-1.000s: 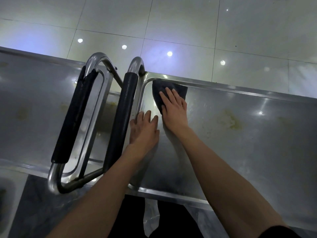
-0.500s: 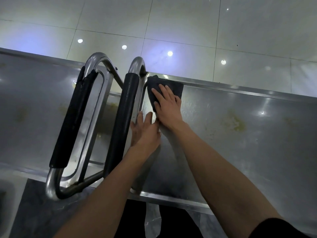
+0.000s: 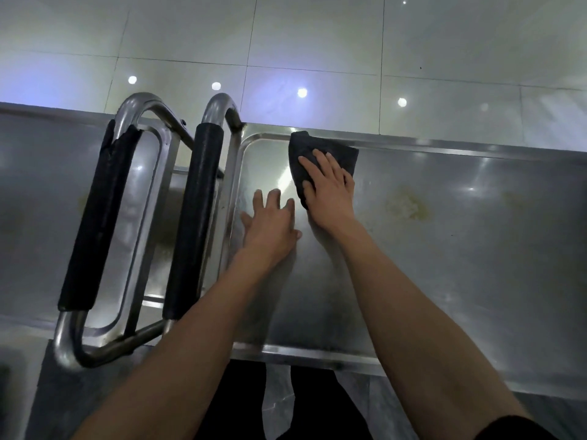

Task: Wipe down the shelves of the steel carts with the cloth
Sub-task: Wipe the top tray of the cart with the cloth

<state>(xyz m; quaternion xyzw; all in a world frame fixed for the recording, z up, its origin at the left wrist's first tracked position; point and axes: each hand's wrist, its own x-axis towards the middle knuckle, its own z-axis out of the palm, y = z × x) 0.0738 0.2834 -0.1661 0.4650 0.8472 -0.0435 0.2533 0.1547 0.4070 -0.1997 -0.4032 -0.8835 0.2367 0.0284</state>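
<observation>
A dark grey cloth (image 3: pixel 341 152) lies on the top shelf of the right steel cart (image 3: pixel 460 258), close to its far rim. My right hand (image 3: pixel 328 188) presses flat on the cloth with straight, spread fingers. My left hand (image 3: pixel 270 222) rests flat on the bare steel just left of it, near the shelf's left edge, fingers straight. A yellowish stain (image 3: pixel 406 204) marks the shelf to the right of the cloth. The left cart's shelf (image 3: pixel 35 198) fills the left side of the view.
Two steel push handles with black foam grips stand between the carts, one (image 3: pixel 95 223) on the left cart and one (image 3: pixel 193 223) on the right cart. Beyond the carts is a glossy tiled floor (image 3: pixel 317 42) with light reflections. My dark trousers (image 3: pixel 286 404) show below the near rim.
My right hand has slid the cloth to the right, away from the shelf's far-left corner. My left hand stays flat on the shelf in about the same place.
</observation>
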